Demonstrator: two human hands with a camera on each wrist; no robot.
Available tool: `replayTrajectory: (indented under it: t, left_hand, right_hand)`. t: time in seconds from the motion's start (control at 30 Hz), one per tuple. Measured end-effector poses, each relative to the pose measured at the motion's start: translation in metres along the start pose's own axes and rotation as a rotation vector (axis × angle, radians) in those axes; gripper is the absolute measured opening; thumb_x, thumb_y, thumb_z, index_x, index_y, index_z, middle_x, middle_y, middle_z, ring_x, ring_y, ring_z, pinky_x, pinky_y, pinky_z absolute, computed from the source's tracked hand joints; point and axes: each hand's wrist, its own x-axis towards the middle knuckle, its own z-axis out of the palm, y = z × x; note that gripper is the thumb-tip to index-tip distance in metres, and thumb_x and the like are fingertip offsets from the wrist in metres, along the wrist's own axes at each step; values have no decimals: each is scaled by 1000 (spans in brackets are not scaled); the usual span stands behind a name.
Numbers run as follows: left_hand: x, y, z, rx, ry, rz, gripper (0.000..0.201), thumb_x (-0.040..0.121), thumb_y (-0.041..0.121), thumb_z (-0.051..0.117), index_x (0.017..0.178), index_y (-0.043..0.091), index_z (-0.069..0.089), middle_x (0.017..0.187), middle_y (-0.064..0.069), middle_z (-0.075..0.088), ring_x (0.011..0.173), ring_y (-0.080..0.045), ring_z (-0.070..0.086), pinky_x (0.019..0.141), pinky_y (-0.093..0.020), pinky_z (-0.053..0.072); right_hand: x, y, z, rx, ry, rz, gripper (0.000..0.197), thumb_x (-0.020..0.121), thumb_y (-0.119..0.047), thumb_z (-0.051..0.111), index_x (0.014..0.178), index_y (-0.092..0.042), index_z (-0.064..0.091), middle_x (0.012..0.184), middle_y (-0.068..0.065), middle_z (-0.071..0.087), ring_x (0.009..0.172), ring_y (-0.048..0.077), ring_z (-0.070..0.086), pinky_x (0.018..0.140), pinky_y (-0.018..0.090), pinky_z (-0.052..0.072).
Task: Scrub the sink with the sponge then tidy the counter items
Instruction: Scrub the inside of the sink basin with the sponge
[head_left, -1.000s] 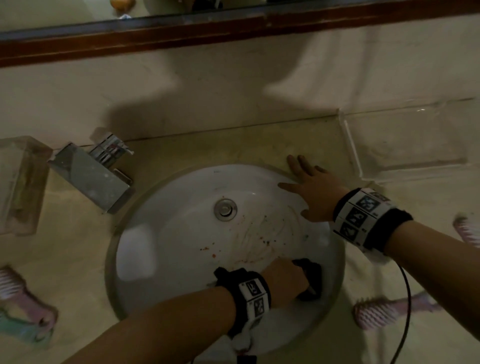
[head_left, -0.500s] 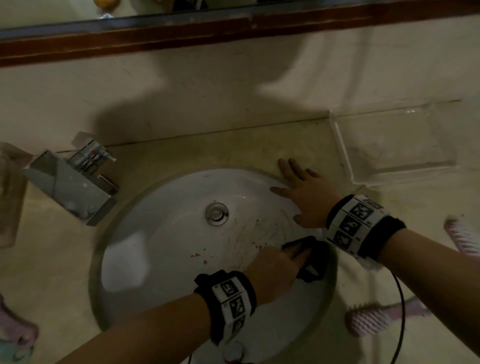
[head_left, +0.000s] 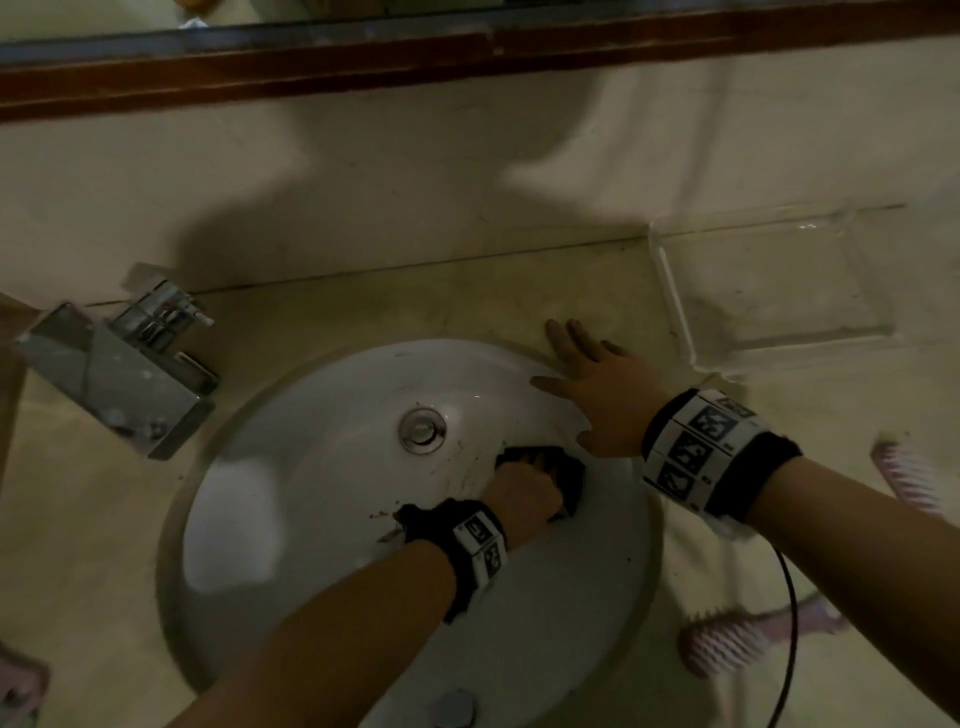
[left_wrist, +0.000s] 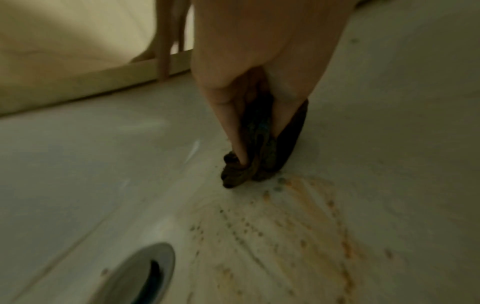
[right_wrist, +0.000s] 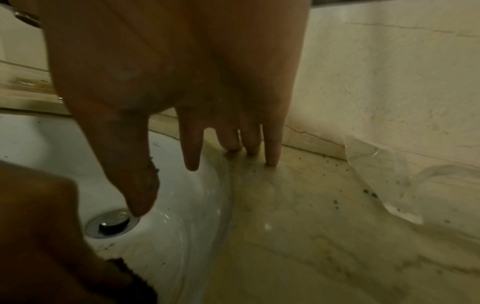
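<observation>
A round white sink (head_left: 311, 493) is set into the beige counter, its metal drain (head_left: 422, 430) near the middle. My left hand (head_left: 524, 491) grips a dark sponge (head_left: 566, 478) and presses it on the basin wall just right of the drain. In the left wrist view the sponge (left_wrist: 259, 156) is folded between my fingers, with orange streaks and specks (left_wrist: 285, 222) below it. My right hand (head_left: 597, 395) lies flat with straight fingers on the sink's right rim and the counter. In the right wrist view its fingertips (right_wrist: 272, 158) touch the counter.
A chrome faucet (head_left: 114, 374) stands at the sink's left. A clear plastic tray (head_left: 769, 291) sits at the back right against the wall. Pink hairbrushes (head_left: 737, 639) (head_left: 906, 475) lie on the counter at the right, and a black cable (head_left: 789, 623) hangs from my right wrist.
My left hand has carried the sponge up the basin from the lower right wall to just beside the drain. The right hand has stayed flat on the rim.
</observation>
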Motion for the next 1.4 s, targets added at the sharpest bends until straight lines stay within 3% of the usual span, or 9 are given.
replayTrajectory:
  t: [0.1, 0.23, 0.4, 0.67, 0.93, 1.03, 1.13, 1.27, 1.4]
  left_hand:
    - [-5, -12, -24, 2, 4, 3, 23, 78, 20, 76, 94, 4, 76, 87, -10, 76, 77, -19, 73, 70, -21, 56]
    - [-13, 8, -24, -109, 158, 78, 26, 72, 18, 55, 77, 18, 80, 68, 7, 76, 49, -2, 66, 45, -9, 46]
    - [-3, 42, -10, -4, 60, 134, 44, 94, 14, 54, 135, 0, 52, 129, -19, 61, 108, -31, 64, 83, -31, 55]
    - [25, -2, 29, 26, -48, -35, 23, 46, 35, 92, 55, 24, 75, 51, 7, 68, 43, -8, 63, 45, -15, 53]
    - [-12, -30, -19, 102, 11, -44, 21, 57, 23, 90, 59, 10, 73, 61, -5, 71, 57, -15, 68, 56, -19, 54]
    - [-24, -55, -28, 147, -117, -96, 19, 90, 10, 60, 106, 4, 68, 105, -14, 71, 97, -21, 68, 82, -28, 51]
    - [-28, -61, -41, 51, 117, -96, 21, 66, 7, 73, 86, 7, 79, 79, -8, 78, 60, -15, 73, 45, -17, 52]
    - [-6, -33, -62, 58, 360, 121, 44, 74, 15, 37, 85, 10, 79, 84, -6, 79, 65, -19, 75, 40, -16, 49]
    - [22, -17, -62, 53, 157, 138, 25, 67, 27, 57, 50, 18, 73, 50, 5, 69, 42, -7, 64, 40, -11, 42]
  right_hand:
    - [0, 0, 0, 3, 1, -11, 83, 86, -39, 59, 150, -32, 6, 155, 13, -28, 146, 33, -18, 120, 47, 8]
    - [-1, 1, 3, 16, 33, -26, 82, 86, -37, 58, 150, -32, 8, 155, 12, -28, 145, 32, -20, 120, 47, 6]
    - [-1, 2, 0, -2, 10, -21, 81, 87, -36, 57, 150, -31, 6, 155, 12, -29, 145, 32, -20, 120, 46, 7]
    - [-2, -1, 1, 23, 30, -14, 82, 87, -36, 59, 150, -31, 7, 156, 13, -27, 146, 33, -18, 120, 47, 5]
    - [-2, 1, 1, 34, 30, -21, 83, 85, -38, 59, 150, -31, 9, 156, 13, -26, 146, 32, -18, 120, 47, 6]
    - [-1, 2, 3, 33, 46, -24, 82, 85, -38, 58, 150, -31, 9, 156, 13, -27, 146, 33, -19, 120, 47, 6]
    - [-1, 3, 5, 30, 52, -28, 82, 85, -38, 58, 150, -32, 8, 156, 13, -27, 145, 33, -19, 120, 47, 5]
    - [0, 2, 5, 15, 65, -28, 79, 85, -43, 56, 150, -33, 12, 156, 13, -24, 146, 34, -17, 120, 48, 7]
    - [2, 2, 4, 23, 57, -22, 81, 84, -46, 59, 150, -34, 12, 157, 12, -24, 146, 34, -16, 120, 48, 9]
